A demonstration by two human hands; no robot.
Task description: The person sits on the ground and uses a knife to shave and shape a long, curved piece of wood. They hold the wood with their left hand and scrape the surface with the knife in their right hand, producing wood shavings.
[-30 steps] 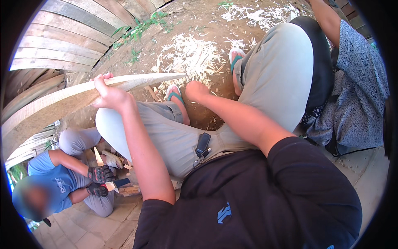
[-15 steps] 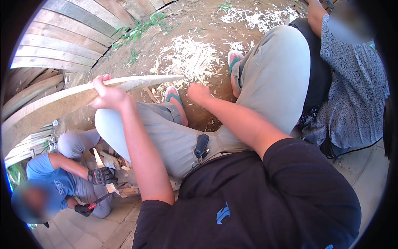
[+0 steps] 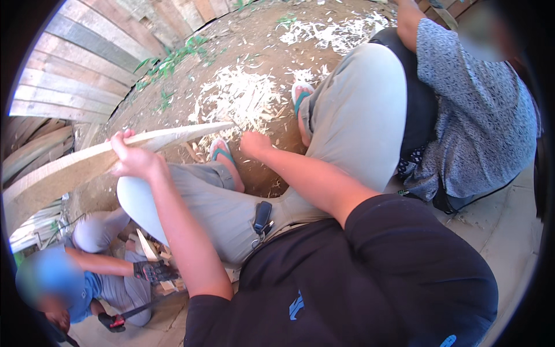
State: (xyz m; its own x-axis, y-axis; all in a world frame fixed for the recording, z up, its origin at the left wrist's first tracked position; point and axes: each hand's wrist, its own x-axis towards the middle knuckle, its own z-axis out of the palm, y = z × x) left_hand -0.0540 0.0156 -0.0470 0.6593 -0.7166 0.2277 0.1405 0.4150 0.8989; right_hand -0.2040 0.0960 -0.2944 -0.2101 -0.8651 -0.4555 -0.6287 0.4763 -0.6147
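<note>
A long, pale piece of wood (image 3: 69, 165) runs in from the left and narrows to a point over the ground between my legs. My left hand (image 3: 136, 157) is wrapped round it, thumb and fingers on opposite sides, above my left knee. Close to the tapered tip, my right hand (image 3: 255, 144) is closed in a fist, slightly nearer to me than the wood. What it holds, if anything, is hidden by the fingers; a small dark spot shows beside the tip.
Pale wood shavings (image 3: 240, 98) lie beyond my sandalled feet. At the left, a co-worker's gloved hand (image 3: 155, 270) rests by small wood pieces; the other holds a red-handled blade (image 3: 141, 309). Another person in patterned clothing (image 3: 462, 115) sits close at my right. A plank wall (image 3: 81, 63) stands far left.
The whole view has shifted, so things sit further left and mostly lower. My grip on the wood looks the same. The co-worker's blade has come away from the wood block and shows more length.
</note>
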